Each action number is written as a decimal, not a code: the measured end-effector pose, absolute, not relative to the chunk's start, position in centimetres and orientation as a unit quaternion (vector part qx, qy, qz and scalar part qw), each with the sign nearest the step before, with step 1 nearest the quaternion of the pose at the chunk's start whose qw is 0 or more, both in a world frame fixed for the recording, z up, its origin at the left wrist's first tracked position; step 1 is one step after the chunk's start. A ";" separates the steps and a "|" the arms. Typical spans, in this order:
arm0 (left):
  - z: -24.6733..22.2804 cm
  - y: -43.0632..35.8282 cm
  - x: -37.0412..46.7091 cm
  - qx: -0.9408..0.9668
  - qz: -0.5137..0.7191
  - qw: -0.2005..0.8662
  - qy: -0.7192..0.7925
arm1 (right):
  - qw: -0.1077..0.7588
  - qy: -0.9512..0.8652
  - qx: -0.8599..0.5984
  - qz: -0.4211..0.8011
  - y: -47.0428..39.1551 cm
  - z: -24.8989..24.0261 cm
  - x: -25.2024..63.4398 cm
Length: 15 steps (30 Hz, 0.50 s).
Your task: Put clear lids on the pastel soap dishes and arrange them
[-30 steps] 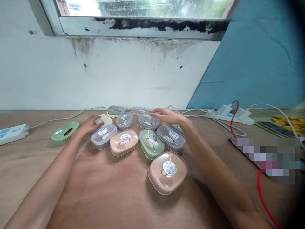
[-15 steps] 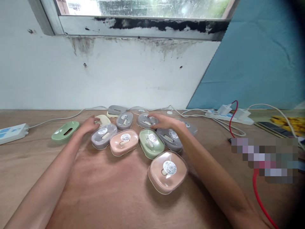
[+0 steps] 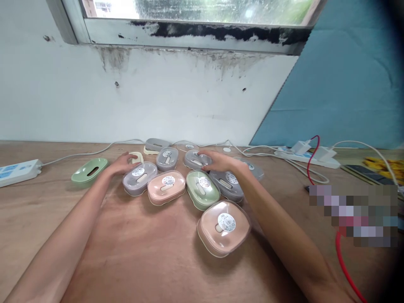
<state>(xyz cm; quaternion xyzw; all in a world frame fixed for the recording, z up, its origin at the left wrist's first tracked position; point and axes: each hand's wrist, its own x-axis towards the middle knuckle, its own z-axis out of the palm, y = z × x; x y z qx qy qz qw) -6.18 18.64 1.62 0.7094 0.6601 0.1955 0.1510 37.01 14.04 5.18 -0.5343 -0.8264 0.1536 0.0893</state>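
My left hand [image 3: 122,163] has its thumb and fingers closed on a small cream soap dish part [image 3: 136,157], partly hidden by the hand. My right hand [image 3: 218,161] grips the right side of a grey soap box [image 3: 193,160] with a clear lid. Between the hands stand another grey soap box [image 3: 167,158], a lilac-grey one [image 3: 139,178], a pink one [image 3: 166,187] and a green one [image 3: 203,189], all with round labels. Nearer to me is a peach soap box [image 3: 221,237]. A dark grey box [image 3: 226,191] sits beside my right forearm.
An open green soap dish tray [image 3: 85,173] lies left of my left hand. A grey tray [image 3: 157,144] rests on a cream piece at the back. Power strips [image 3: 19,171] with white cables lie along the wall. Clear lids [image 3: 254,170] lie behind my right wrist.
The cream part in my left hand has turned and shows a smaller outline. My right hand keeps its place on the grey box. The whole view has shifted slightly.
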 end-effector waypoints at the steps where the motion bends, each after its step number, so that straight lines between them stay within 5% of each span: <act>1: 1.7 18.6 -6.2 0.705 0.191 0.156 0.665 | 0.090 -0.826 -0.535 0.154 14.1 5.1 37.1; 15: 3.1 17.9 -5.5 0.667 0.166 0.152 0.710 | 0.091 -0.826 -0.536 0.148 14.8 4.2 37.7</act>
